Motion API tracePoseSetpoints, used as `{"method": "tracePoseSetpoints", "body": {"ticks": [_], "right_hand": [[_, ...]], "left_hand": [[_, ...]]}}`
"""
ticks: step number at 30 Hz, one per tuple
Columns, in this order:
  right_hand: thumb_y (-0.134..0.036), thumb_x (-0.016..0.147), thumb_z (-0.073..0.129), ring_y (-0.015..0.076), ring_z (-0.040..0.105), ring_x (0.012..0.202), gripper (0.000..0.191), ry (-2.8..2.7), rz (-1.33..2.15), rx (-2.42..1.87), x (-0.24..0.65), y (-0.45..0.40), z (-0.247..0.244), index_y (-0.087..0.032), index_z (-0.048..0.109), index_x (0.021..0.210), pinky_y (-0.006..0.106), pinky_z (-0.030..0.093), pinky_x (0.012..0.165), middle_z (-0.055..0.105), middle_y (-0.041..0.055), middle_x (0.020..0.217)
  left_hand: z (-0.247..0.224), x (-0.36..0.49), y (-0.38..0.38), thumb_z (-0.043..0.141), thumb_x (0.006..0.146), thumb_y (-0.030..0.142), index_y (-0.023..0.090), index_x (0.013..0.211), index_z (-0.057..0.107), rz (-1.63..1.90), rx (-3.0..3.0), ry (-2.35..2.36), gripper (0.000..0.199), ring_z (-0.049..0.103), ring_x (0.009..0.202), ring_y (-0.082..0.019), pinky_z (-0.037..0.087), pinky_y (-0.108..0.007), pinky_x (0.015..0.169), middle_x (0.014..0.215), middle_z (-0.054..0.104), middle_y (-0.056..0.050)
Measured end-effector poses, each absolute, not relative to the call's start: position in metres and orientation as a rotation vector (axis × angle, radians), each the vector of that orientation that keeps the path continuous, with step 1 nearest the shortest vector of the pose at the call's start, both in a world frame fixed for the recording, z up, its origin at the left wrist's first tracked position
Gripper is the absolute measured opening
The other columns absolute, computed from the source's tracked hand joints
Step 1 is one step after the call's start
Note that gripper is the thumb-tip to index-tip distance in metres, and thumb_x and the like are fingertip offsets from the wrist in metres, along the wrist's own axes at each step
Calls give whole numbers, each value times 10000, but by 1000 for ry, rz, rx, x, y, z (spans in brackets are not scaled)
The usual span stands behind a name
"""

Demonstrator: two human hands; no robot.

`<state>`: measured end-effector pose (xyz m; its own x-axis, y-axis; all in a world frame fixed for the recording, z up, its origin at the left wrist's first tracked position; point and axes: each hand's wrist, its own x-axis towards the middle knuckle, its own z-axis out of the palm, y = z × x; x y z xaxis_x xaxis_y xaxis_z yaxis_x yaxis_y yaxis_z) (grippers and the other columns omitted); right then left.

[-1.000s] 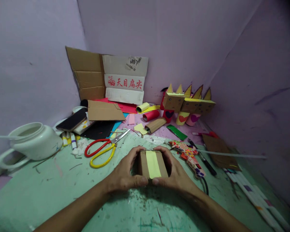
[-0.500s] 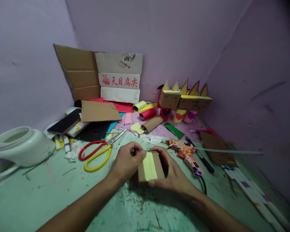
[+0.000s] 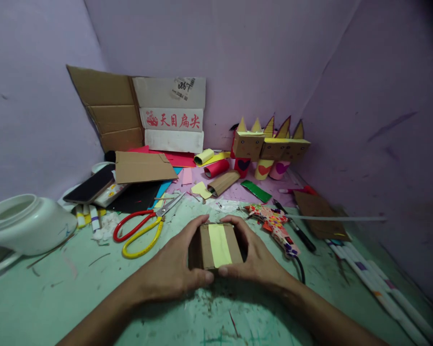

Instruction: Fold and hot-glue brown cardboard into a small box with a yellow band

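Observation:
A small brown cardboard box [image 3: 207, 247] with a pale yellow strip [image 3: 220, 245] across its top is held low over the green table, near the middle of the view. My left hand [image 3: 176, 262] grips its left side, thumb at the near edge and fingers at the far corner. On the other side my right hand [image 3: 254, 252] holds the box the same way, the two thumbs close together at the front. The underside of the box is hidden. Scissors [image 3: 160, 216] with one red and one yellow handle lie open to the left of my left hand.
A patterned glue gun [image 3: 276, 228] and a black-handled tool [image 3: 303, 235] lie at right. Cardboard animal figures [image 3: 250, 146] stand at the back. Left are a white teapot [image 3: 32, 226] and phone [image 3: 90, 185]. White markers [image 3: 375, 283] lie far right; paper rolls [image 3: 217, 168] lie behind.
My left hand has moved from the box's far edge to its left side, with the thumb now at the front. The view has shifted slightly.

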<state>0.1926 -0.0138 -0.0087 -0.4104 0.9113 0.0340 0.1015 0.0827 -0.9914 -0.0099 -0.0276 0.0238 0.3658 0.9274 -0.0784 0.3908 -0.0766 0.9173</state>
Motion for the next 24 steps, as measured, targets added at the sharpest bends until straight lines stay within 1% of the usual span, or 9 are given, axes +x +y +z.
{"method": "tracePoseSetpoints", "body": {"ticks": [2,4,8,11,14,17,24], "right_hand": [[-321,501,798,285,570,905,734,-1640,1401,-1035,193,-14,-7,-281,421,1128,397,485,695,581,47,1012],[-326,500,799,279,569,912,732,-1635,1400,-1045,193,-14,-7,-271,425,1127,387,483,699,576,47,1024],[-335,505,803,276,567,926,732,-1640,1375,-1046,192,-14,-7,-264,435,1134,380,484,702,571,54,1048],[-328,504,801,273,570,913,714,-1631,1372,-1041,191,-14,-7,-277,441,1119,378,493,679,571,52,1046],[-319,500,794,271,575,893,704,-1599,1408,-1029,191,-14,-7,-274,437,1105,377,496,665,572,50,1017],[-312,491,803,269,573,884,718,-1599,1415,-1023,191,-13,-7,-271,434,1105,376,489,672,572,50,1001],[-326,503,807,258,567,886,696,-1612,1400,-1009,191,-14,-6,-259,433,1086,377,478,705,568,38,976]], "left_hand": [[22,-10,-33,758,589,256,222,1412,286,669,1671,1209,950,361,1269,-366,263,-514,1045,1419,395,-136],[17,-7,-34,740,617,244,198,1417,258,698,1613,1189,935,366,1277,-353,265,-502,1057,1407,405,-151],[4,-2,-32,727,632,213,202,1383,287,785,1522,1098,870,401,1263,-329,304,-465,1053,1363,451,-140],[-1,-3,-32,728,641,219,205,1371,297,816,1524,1066,848,414,1251,-330,314,-461,1049,1347,461,-140],[-1,-5,-32,732,638,226,199,1350,322,816,1548,1072,822,449,1209,-332,335,-464,1030,1309,487,-138],[-1,-5,-31,740,630,221,202,1320,343,816,1565,1049,797,486,1159,-307,369,-439,1000,1258,515,-119],[0,-3,-27,746,630,263,199,1296,346,823,1569,1020,779,513,1103,-293,392,-428,968,1197,535,-113]]}}
